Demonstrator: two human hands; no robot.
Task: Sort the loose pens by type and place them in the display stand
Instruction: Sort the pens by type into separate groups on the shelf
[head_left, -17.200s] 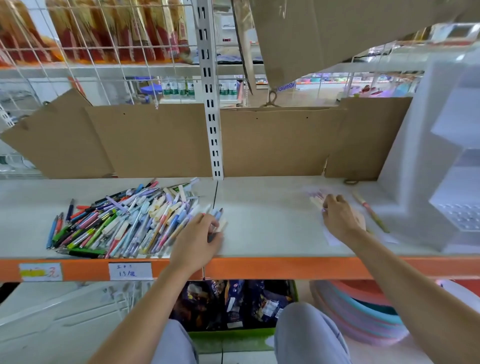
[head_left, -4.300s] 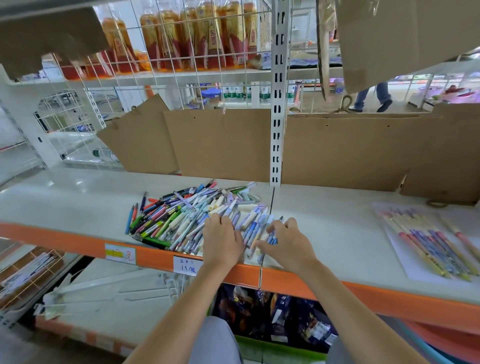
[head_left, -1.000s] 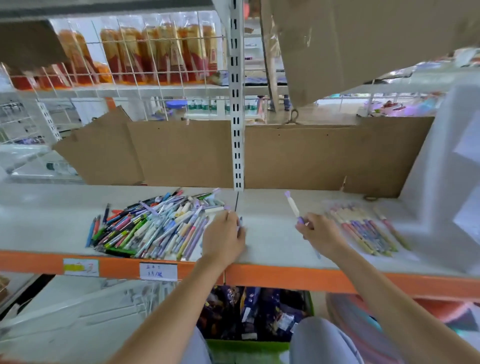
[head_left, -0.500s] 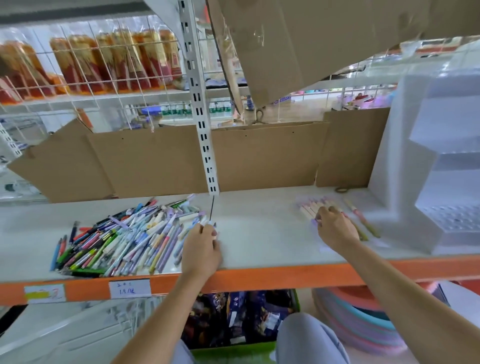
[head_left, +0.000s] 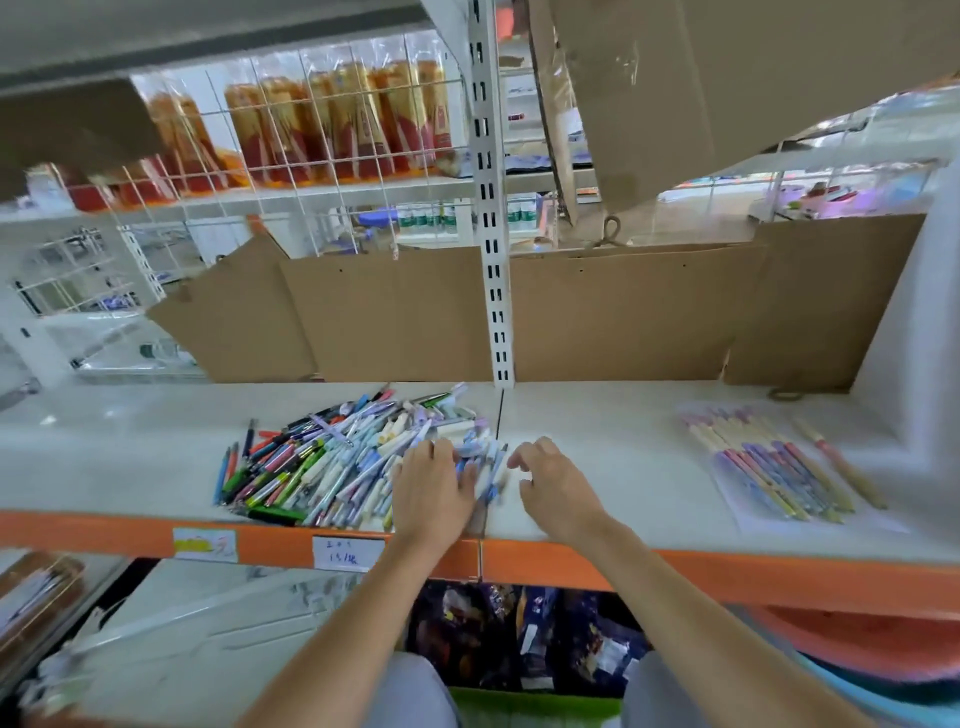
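A heap of loose pens (head_left: 332, 457) in many colours lies on the white shelf (head_left: 613, 431), left of centre. My left hand (head_left: 431, 493) rests flat on the heap's right edge, fingers spread over a few pale blue pens. My right hand (head_left: 556, 483) sits just right of the heap with its fingers loosely curled and holds nothing. A sorted row of pastel pens (head_left: 769, 467) lies on a white sheet at the right. Only the left side of the white display stand (head_left: 930, 332) shows at the right edge.
Brown cardboard panels (head_left: 613, 312) line the back of the shelf, and a white slotted upright (head_left: 493, 260) stands mid-shelf. An orange shelf lip (head_left: 727, 577) with price labels runs along the front. One separate pencil-like pen (head_left: 841, 462) lies right of the sorted row.
My right hand has left the sorted row and come back left to the heap's edge, holding nothing. My left hand stays on the heap. The view has swung left.
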